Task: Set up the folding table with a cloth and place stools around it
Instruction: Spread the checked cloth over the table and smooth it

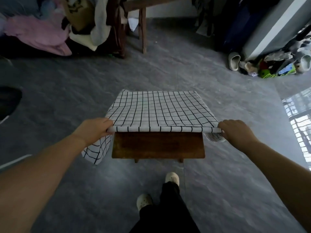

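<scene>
At frame centre, the white black-checked cloth (159, 110) is gripped by the fingers of the left hand (94, 128) and right hand (235, 130) over the brown wooden table (158, 145); uneven pulling could leave it skewed.

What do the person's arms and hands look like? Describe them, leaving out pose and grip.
Both forearms are bare, with no sleeves in view. The left hand and right hand wear no gloves; no rings, watch or bracelets are visible. The fingers are uncovered.
</scene>
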The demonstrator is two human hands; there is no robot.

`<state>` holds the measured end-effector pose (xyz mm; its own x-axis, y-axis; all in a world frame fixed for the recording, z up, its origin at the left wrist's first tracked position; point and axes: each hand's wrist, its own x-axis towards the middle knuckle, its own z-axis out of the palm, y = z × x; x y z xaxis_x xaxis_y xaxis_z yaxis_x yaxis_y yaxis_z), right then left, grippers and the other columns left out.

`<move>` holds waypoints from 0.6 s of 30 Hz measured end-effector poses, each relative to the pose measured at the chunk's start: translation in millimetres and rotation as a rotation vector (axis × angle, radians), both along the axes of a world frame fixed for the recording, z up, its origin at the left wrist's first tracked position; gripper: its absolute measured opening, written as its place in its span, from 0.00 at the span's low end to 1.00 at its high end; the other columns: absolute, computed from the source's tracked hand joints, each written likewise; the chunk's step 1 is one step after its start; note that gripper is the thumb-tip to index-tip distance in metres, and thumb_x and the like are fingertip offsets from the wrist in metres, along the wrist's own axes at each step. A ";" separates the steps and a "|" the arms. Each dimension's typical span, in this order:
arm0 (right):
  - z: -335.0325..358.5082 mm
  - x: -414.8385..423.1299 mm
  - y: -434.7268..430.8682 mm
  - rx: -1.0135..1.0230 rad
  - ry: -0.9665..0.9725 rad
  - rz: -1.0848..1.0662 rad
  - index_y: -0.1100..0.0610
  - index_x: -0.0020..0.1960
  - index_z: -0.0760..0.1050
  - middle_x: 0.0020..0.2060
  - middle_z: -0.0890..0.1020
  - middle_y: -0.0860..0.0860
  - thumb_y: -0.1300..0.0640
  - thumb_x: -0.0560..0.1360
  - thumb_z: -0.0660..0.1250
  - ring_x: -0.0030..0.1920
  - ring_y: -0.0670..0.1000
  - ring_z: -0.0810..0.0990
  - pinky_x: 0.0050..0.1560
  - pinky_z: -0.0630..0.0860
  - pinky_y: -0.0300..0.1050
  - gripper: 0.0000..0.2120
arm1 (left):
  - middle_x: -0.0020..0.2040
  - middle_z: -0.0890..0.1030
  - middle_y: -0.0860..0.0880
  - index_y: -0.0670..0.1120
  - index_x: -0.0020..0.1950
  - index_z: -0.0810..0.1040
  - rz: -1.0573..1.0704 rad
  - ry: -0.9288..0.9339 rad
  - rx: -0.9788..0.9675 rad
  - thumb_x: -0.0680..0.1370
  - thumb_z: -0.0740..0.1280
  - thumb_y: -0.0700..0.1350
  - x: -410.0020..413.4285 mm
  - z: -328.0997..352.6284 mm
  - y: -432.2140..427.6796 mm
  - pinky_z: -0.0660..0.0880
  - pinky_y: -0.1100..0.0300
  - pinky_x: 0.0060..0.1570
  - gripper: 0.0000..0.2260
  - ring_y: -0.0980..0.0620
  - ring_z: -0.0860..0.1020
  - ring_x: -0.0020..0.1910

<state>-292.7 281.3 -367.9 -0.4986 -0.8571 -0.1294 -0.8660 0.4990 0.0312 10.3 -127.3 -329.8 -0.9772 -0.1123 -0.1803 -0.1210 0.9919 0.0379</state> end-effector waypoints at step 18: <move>-132.3 63.6 53.9 0.060 -0.254 -0.023 0.57 0.48 0.78 0.41 0.83 0.53 0.58 0.67 0.75 0.43 0.58 0.82 0.43 0.74 0.50 0.11 | 0.52 0.76 0.47 0.44 0.54 0.73 0.428 -0.361 0.026 0.79 0.60 0.45 64.7 -134.8 86.8 0.64 0.56 0.38 0.07 0.46 0.75 0.49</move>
